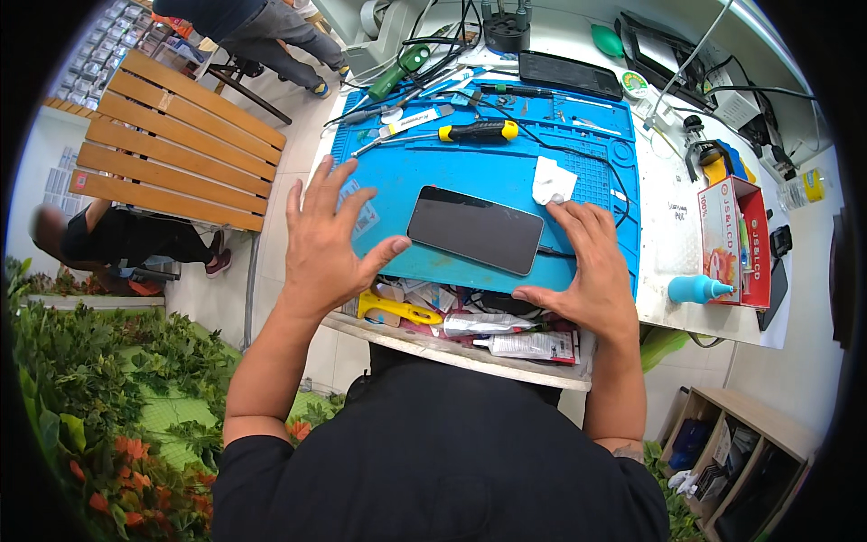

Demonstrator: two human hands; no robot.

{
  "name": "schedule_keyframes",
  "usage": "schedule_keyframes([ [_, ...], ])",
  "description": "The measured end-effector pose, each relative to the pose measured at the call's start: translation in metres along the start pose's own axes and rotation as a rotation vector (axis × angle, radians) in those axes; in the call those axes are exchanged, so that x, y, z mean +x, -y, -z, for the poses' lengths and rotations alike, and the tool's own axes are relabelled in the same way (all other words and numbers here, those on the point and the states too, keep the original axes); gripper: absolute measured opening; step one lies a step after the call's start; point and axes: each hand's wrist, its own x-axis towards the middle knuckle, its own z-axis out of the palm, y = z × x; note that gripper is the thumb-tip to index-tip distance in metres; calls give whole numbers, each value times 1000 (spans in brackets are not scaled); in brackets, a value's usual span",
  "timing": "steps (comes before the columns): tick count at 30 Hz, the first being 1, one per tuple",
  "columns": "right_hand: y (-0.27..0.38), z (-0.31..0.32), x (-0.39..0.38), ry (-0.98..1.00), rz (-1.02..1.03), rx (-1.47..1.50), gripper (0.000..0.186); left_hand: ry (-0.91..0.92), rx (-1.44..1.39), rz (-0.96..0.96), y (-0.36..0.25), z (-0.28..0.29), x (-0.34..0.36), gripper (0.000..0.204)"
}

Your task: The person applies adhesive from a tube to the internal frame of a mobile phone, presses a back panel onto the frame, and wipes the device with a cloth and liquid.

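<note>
A smartphone (474,230) with a dark screen lies flat, slightly slanted, on the blue repair mat (415,172). A black cable runs from its right end and passes under my right hand (591,271). That hand is open, thumb apart from the fingers, and its fingertips are at the lower edge of a crumpled white tissue (553,181). My left hand (327,248) is open too, fingers spread, at the left of the phone. It holds nothing, and its thumb tip is close to the phone's left end. A clear plastic piece (366,219) lies by its fingers.
A yellow-and-black screwdriver (479,132), several tools and a second dark phone (571,75) lie farther back. Below the mat, an open drawer (461,355) holds tubes and a yellow tool (397,309). At right stand a blue bottle (697,289) and a red-and-white box (722,235).
</note>
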Motion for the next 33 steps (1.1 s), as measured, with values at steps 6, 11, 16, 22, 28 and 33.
schedule_keyframes([
  [6,0,1,2,-25,29,8,100,22,-233,-65,-20,-20,2,82],
  [11,2,0,2,-1,-23,7,79,186,-505,-286,-8,-44,49,97],
  [16,5,1,4,5,-51,-2,77,411,-467,-352,9,-37,96,97],
  [22,7,2,4,38,-85,-1,79,563,-514,-382,9,-38,109,91],
  [28,7,1,5,43,-82,-6,80,589,-505,-393,8,-38,112,96],
  [33,5,-1,4,27,-71,-8,82,285,-576,-373,5,-31,83,105],
])
